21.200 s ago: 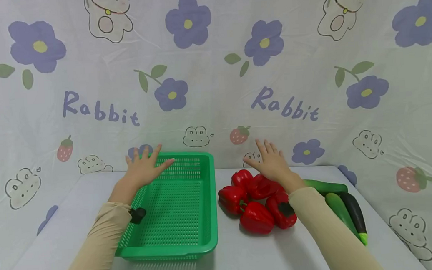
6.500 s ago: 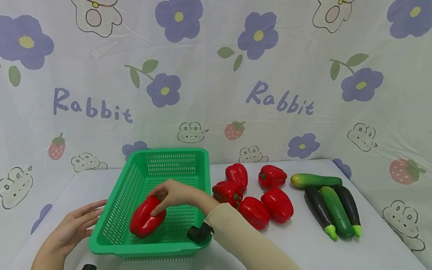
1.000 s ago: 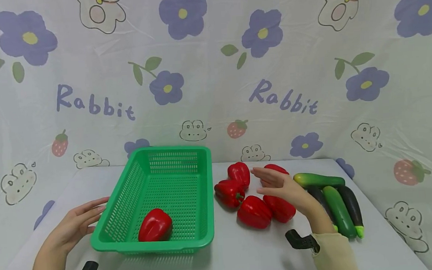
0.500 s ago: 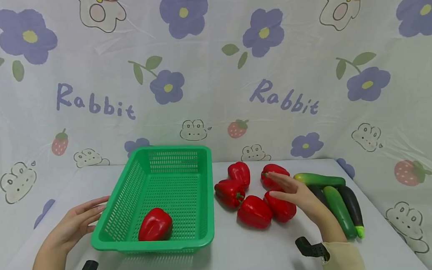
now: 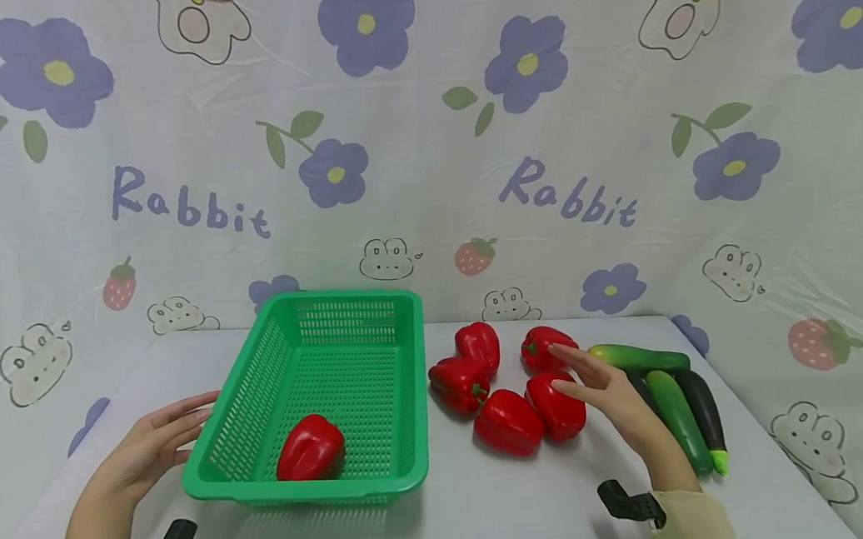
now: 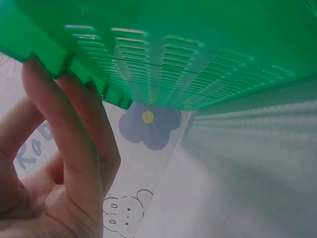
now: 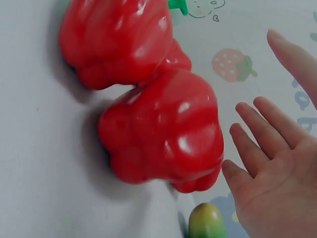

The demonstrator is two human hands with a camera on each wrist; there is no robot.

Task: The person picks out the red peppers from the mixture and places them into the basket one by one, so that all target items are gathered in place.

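A green plastic basket (image 5: 357,383) stands on the table, and one red bell pepper (image 5: 310,449) lies inside near its front wall. My left hand (image 5: 147,452) is at the basket's left side; in the left wrist view, its fingertips touch the underside of the rim (image 6: 29,39). Right of the basket lie several more red bell peppers (image 5: 508,423). My right hand (image 5: 611,386) hovers at the right of this group with fingers extended, thumb and fingertips overlapping the nearest right pepper (image 5: 554,407). The right wrist view shows that palm (image 7: 282,183) holding nothing, fingertips close beside a pepper (image 7: 163,129).
Right of my right hand lie a green cucumber (image 5: 678,419), a yellow-tipped one (image 5: 641,358) and dark eggplants (image 5: 700,409), one mostly hidden behind the hand. A patterned cloth (image 5: 425,178) hangs behind the white table (image 5: 486,508).
Since the older frames, a bell pepper has been set down in the basket. Lately my right hand has drawn right and nearer over the peppers; one pepper shifted slightly left. My left hand stays put.
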